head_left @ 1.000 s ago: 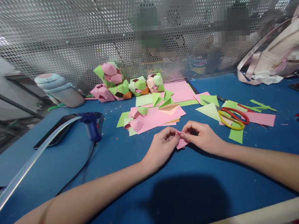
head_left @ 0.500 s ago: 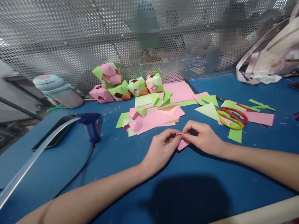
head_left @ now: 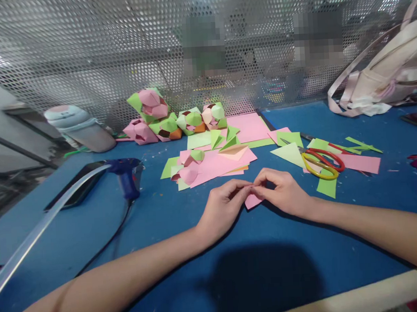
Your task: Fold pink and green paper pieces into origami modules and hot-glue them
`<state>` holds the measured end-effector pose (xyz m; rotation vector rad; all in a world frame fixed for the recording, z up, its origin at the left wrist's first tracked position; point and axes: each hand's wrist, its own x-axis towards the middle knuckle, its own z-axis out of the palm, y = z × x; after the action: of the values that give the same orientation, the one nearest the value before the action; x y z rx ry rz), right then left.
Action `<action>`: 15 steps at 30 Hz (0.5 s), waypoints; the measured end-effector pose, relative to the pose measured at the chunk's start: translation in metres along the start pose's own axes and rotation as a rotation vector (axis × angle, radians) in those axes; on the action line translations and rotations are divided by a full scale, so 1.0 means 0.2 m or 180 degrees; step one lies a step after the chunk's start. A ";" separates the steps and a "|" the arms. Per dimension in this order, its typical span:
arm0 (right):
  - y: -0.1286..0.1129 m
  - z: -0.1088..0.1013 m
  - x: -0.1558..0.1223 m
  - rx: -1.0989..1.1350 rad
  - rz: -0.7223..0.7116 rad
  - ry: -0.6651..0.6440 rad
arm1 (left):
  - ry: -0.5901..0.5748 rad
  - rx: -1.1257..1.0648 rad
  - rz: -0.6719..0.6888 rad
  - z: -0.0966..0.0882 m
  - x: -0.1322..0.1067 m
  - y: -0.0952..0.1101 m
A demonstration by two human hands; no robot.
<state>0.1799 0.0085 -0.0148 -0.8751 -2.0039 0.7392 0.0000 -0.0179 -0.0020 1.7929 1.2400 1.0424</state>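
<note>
Between my two hands is a small piece of pink paper (head_left: 253, 201), its upper edge pinched and its lower part showing below the fingers. My left hand (head_left: 227, 204) grips it from the left with thumb and fingers closed. From the other side, the thumb and fingers of my right hand (head_left: 282, 189) are closed on it too. The fingertips nearly meet, hiding the pinched edge. Just beyond lie pink paper sheets (head_left: 226, 168) with a partly assembled pink and green folded piece (head_left: 190, 166) on their left end.
Scissors with red and yellow handles (head_left: 321, 164) lie among paper scraps on the right. A blue glue gun (head_left: 126, 176) with a long clear stick and a cord is at left, near a bottle (head_left: 79, 130). Folded paper balls (head_left: 150, 105) stand against the perforated metal screen (head_left: 119, 53); a bag (head_left: 386, 77) rests far right.
Both hands keep their pinch on the pink paper, whose visible part has shifted slightly left. The whole view has also moved a little; nothing was let go.
</note>
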 end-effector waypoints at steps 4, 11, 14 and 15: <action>-0.02 0.00 0.01 -0.0177 0.0025 0.0069 | 0.0243 -0.0047 -0.0063 -0.01 0.00 -0.01; -0.01 0.00 0.01 -0.0253 0.0126 0.0190 | 0.0209 -0.0124 -0.0072 -0.01 0.01 -0.02; 0.00 0.00 0.01 -0.0228 -0.0018 0.0234 | 0.0172 -0.0086 -0.0031 -0.01 0.01 -0.02; 0.00 0.00 0.01 -0.0209 -0.0051 0.0239 | 0.0180 -0.0066 -0.0033 -0.01 0.01 -0.02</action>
<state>0.1790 0.0095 -0.0146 -0.9105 -1.9758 0.6257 -0.0026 -0.0139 -0.0044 1.7502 1.2666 1.1030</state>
